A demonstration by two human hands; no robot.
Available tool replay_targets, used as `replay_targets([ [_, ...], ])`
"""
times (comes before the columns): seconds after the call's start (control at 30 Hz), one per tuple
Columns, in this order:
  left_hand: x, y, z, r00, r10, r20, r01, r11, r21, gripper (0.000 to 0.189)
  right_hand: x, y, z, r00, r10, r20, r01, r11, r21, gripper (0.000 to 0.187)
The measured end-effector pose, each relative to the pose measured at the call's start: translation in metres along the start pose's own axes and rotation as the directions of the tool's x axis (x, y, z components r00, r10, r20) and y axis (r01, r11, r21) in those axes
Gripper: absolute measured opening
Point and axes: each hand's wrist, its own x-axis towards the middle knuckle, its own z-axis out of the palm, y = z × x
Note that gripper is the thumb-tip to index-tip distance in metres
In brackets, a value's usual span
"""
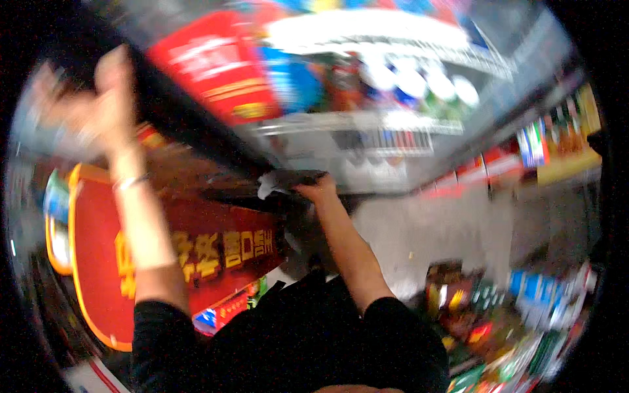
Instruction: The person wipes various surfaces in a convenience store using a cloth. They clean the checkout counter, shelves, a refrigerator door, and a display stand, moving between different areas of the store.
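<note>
My left hand is raised at the upper left, blurred, with its fingers apart and nothing seen in it. It is beside a long dark frame, apparently of a cooler door; whether they touch I cannot tell. In my right hand, low before me, is a greyish cloth, its lighter end hanging to the left. Ahead stands a lit drinks cooler with a white shelf and several bottles. A red printed sign covers part of its left side.
A red display panel with yellow edging and lettering stands at my left. Grey floor stretches to the right. Blurred packaged goods are stacked at the lower right. More bottles line a shelf at the upper right.
</note>
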Motion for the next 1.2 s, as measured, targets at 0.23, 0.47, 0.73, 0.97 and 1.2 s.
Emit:
replay_targets([
  [0.23, -0.021, 0.033, -0.032, 0.980, -0.167, -0.106, 0.144, 0.970, -0.195, 0.085, -0.113, -0.096, 0.125, 0.978, -0.121, -0.167, 0.062, 0.945, -0.321, 0.045],
  [0.47, -0.176, 0.155, -0.094, 0.687, -0.293, 0.666, 0.727, 0.284, -0.625, 0.078, -0.274, -0.046, 0.236, 0.892, -0.118, 0.436, 0.372, 0.739, -0.562, 0.047],
  [0.73, -0.167, 0.192, -0.097, 0.445, -0.028, 0.895, 0.829, -0.366, -0.423, 0.040, -0.236, 0.008, 0.186, 0.950, -0.065, 0.306, 0.303, -0.050, -0.952, 0.047],
  [0.97, -0.195, 0.189, -0.131, 0.006, -0.507, 0.862, 0.815, -0.497, -0.298, 0.036, -0.232, 0.023, 0.110, 0.980, 0.005, 0.201, 0.190, 0.309, -0.932, 0.044],
  [1.2, -0.113, 0.155, -0.204, 0.826, -0.386, 0.412, 0.538, 0.758, -0.368, 0.056, -0.260, 0.139, 0.318, 0.117, 0.234, 0.965, 0.870, -0.492, 0.014, 0.061],
])
